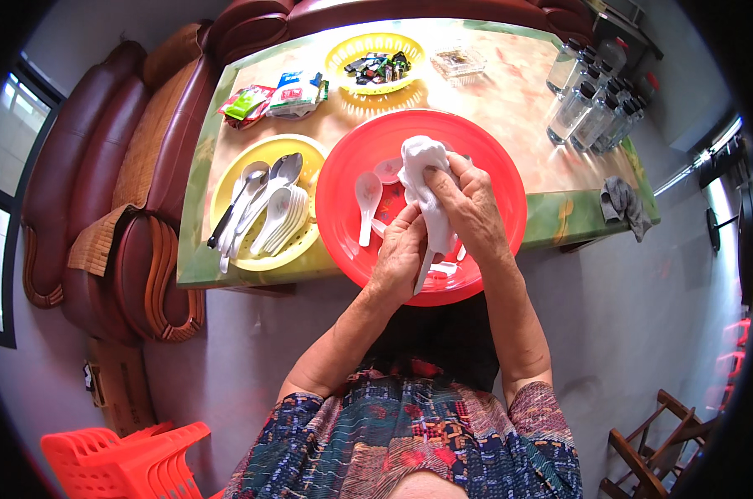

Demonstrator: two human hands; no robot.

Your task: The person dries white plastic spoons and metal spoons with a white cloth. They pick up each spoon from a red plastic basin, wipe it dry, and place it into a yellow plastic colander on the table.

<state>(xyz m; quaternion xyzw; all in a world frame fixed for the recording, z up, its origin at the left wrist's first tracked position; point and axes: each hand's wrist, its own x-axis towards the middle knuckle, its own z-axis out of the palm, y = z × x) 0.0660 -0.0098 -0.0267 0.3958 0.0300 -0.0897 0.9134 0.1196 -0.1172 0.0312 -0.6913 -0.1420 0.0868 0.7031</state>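
Above a large red basin (493, 154), my right hand (474, 208) is closed around a bunched white cloth (427, 179). A white spoon (423, 273) is in my left hand (401, 249); its handle points down toward me, and the cloth covers the rest. Inside the basin lie several white soup spoons (368, 200), partly hidden by my hands. Left of the basin, a yellow basket (307, 156) holds metal spoons (264, 187) and a stack of white spoons (287, 218).
At the table's far side are snack packets (293, 93), a yellow basket (337, 58) of small wrapped items and a clear container (457, 62). Several clear bottles (572, 108) stand at right. A grey cloth (624, 206) hangs over the edge. Red plastic chairs (127, 461) are lower left.
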